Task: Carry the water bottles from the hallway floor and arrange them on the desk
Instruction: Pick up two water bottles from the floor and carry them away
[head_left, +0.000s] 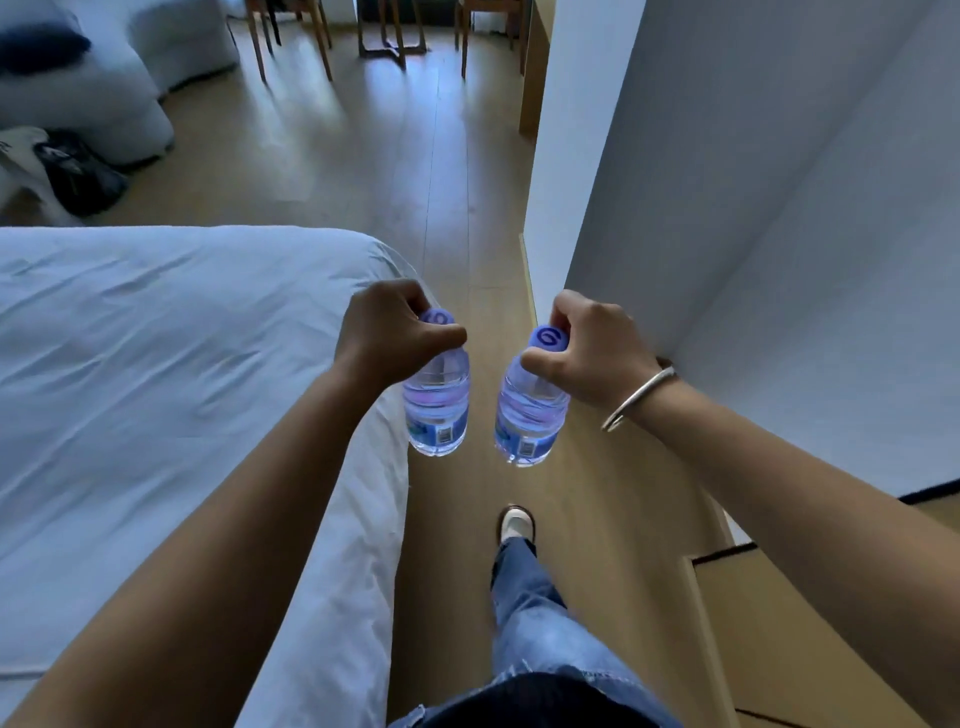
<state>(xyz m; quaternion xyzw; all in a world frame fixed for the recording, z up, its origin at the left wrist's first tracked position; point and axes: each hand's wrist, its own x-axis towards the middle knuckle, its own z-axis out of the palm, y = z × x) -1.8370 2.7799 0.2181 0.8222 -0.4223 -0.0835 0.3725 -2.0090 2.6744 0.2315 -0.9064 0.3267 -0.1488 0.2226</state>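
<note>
Ahead, from your head camera, a strip of smooth wood floor (457, 208) runs between the rumpled white bed (182, 389) on your left and the flat white wall (727, 234) on your right. Your left hand (387, 332) grips the left bottle (437, 405) by its blue cap; your right hand (592, 353) grips the right bottle (530, 415) likewise. Both clear, ribbed bottles hang near each other above the floor.
</note>
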